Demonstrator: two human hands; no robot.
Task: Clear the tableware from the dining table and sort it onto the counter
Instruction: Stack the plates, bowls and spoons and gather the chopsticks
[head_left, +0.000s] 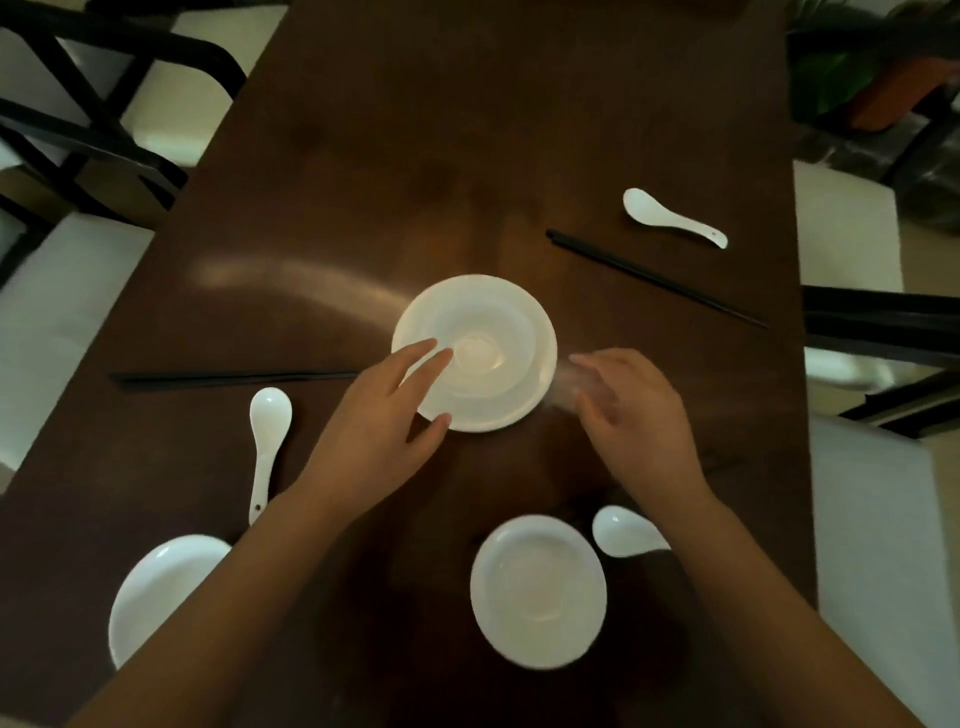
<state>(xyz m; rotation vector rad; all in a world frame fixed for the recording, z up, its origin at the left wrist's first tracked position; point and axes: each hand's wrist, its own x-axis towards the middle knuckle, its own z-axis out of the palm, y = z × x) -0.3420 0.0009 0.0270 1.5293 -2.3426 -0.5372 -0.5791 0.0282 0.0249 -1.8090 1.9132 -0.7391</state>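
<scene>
— At mid-table, what do the hands do?
— Left hand (382, 410) lies spread, fingers straight over the bowl's (475, 353) rim, thumb at its near edge. Right hand (636, 410) hovers just beside it, loosely open, blurred, holding nothing.
— And the bowl?
— White, round, upright on the table (415, 156). Black chopsticks (234, 376) lie crosswise to its left.
</scene>
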